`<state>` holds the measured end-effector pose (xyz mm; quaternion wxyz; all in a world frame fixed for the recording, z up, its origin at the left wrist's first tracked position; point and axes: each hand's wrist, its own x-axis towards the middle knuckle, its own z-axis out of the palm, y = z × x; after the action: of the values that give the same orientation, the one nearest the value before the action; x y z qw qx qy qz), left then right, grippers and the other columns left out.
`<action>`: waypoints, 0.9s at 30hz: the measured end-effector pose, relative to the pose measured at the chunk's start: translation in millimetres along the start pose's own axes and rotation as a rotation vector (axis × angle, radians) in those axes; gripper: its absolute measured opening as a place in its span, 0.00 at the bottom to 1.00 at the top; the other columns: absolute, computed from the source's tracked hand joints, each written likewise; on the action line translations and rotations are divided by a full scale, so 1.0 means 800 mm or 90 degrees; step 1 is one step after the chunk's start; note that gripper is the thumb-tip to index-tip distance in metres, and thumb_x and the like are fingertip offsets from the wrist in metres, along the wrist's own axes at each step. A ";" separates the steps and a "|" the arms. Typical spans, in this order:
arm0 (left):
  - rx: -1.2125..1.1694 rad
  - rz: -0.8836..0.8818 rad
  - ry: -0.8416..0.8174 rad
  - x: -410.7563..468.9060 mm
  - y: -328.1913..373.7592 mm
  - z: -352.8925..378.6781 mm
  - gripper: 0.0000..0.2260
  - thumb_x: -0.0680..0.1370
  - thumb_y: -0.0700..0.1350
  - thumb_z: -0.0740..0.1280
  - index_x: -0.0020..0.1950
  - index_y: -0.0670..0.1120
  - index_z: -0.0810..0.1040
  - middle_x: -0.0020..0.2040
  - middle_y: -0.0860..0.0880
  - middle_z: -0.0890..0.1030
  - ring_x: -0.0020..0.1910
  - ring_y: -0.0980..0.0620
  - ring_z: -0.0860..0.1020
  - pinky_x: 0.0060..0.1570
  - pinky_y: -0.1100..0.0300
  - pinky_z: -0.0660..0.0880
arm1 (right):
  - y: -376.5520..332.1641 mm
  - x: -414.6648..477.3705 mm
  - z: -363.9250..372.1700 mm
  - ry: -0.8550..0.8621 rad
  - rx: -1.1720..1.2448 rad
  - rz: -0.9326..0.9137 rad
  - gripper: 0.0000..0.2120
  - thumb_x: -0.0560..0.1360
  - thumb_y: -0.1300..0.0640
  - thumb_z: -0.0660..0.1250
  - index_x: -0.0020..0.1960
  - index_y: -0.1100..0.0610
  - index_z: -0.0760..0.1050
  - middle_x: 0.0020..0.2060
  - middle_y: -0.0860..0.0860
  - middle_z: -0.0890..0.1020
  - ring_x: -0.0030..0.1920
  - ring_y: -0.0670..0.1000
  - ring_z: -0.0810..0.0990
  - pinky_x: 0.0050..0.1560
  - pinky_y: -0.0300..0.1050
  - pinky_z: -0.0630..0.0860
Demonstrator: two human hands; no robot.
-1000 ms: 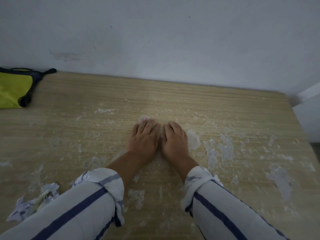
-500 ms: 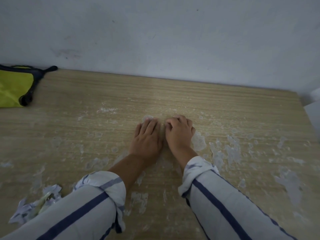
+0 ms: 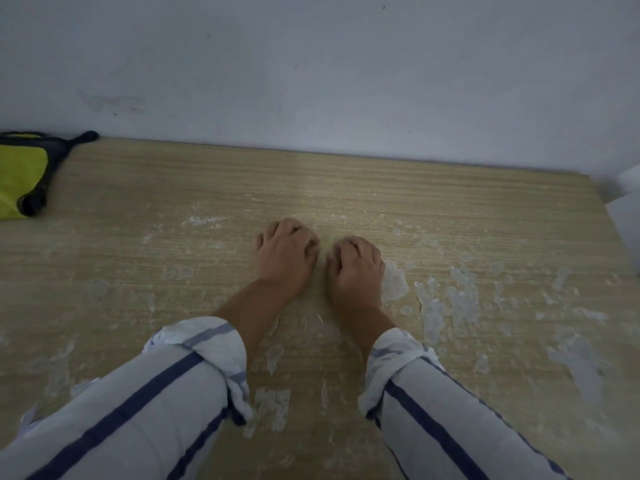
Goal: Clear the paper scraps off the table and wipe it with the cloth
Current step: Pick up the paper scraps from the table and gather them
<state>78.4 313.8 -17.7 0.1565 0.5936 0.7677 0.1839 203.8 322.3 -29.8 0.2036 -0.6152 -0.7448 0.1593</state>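
Observation:
My left hand [image 3: 285,258] and my right hand [image 3: 356,271] rest side by side on the middle of the wooden table [image 3: 173,174], fingers curled under with the tips pressed to the surface. Nothing shows inside either hand. Thin whitish paper patches stick to the wood: a large cluster [image 3: 460,299] right of my right hand and a patch [image 3: 272,407] between my sleeves. A bit of crumpled paper scrap [image 3: 81,388] peeks out beside my left sleeve. The yellow cloth [image 3: 19,178] with dark trim lies at the far left edge.
A pale wall [image 3: 311,81] runs along the table's far side. The table's right edge [image 3: 620,244] drops away next to a white object [image 3: 628,178] in the corner. More paper residue [image 3: 581,362] covers the right part of the table.
Both hands went from flat with fingers stretched out to curled; the right curled first, then the left. They have drawn slightly apart. The view shifted a little to the right.

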 end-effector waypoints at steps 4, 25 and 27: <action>0.008 0.024 0.013 0.005 -0.003 0.001 0.09 0.77 0.52 0.63 0.55 0.55 0.79 0.58 0.53 0.74 0.60 0.47 0.67 0.57 0.53 0.61 | 0.003 0.000 0.001 -0.015 0.008 0.001 0.19 0.75 0.49 0.54 0.53 0.59 0.77 0.56 0.56 0.78 0.58 0.60 0.73 0.59 0.55 0.67; -0.260 -0.131 0.071 -0.057 0.011 -0.022 0.06 0.76 0.43 0.67 0.50 0.47 0.82 0.48 0.48 0.82 0.56 0.48 0.73 0.59 0.53 0.69 | 0.008 -0.002 -0.012 0.041 0.167 0.004 0.03 0.70 0.64 0.67 0.39 0.63 0.79 0.41 0.57 0.80 0.46 0.58 0.76 0.48 0.47 0.70; -0.277 -0.125 0.078 -0.072 0.007 -0.025 0.05 0.75 0.42 0.67 0.49 0.46 0.82 0.46 0.48 0.81 0.54 0.47 0.74 0.58 0.50 0.71 | 0.002 -0.017 -0.023 0.013 0.199 0.028 0.06 0.73 0.63 0.66 0.40 0.64 0.78 0.38 0.57 0.79 0.42 0.54 0.76 0.44 0.43 0.69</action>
<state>88.1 257.1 3.8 0.2508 0.4560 0.7723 0.3643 216.4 308.9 -16.1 0.3005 -0.5936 -0.6955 0.2714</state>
